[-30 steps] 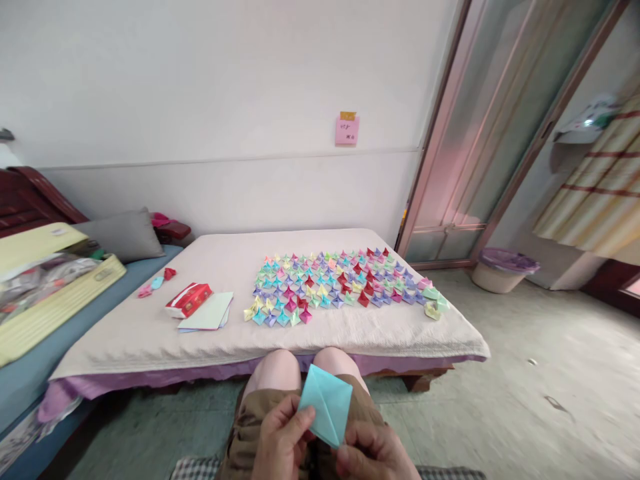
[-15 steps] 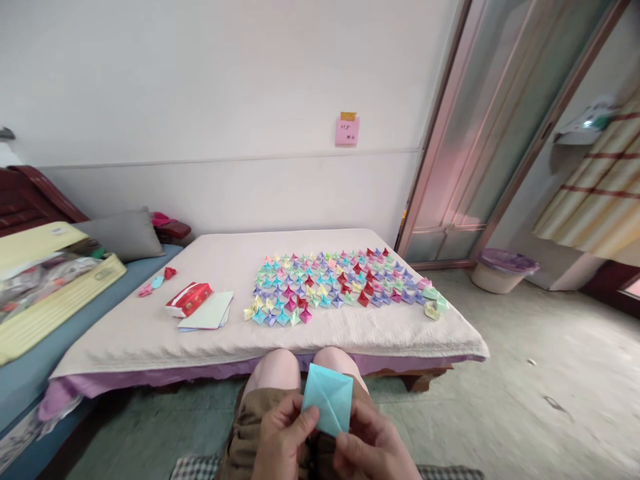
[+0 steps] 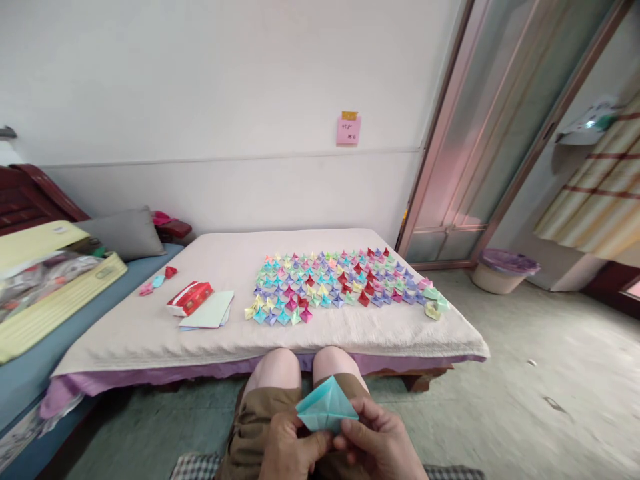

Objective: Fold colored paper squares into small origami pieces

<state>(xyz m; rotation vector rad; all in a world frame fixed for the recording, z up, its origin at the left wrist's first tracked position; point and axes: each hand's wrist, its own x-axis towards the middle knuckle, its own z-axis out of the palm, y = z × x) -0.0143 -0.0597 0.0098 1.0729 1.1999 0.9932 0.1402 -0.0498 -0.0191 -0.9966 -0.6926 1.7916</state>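
A turquoise folded paper is held above my lap, its top coming to a point and its lower edge between my hands. My left hand pinches its lower left part, thumb in front. On the right side, my right hand grips it between thumb and fingers. Beyond my knees, many small folded paper pieces in several colours stand in rows on the cream-covered bed.
Left on the bed lie a red packet, pale green paper sheets and small coloured pieces. A yellow box sits farther left. A pink note hangs on the wall; a lined bin stands right.
The turquoise paper has gone from a flat square to a wider, pointed shape with a raised fold. Both hands have shifted their grip along its lower part.
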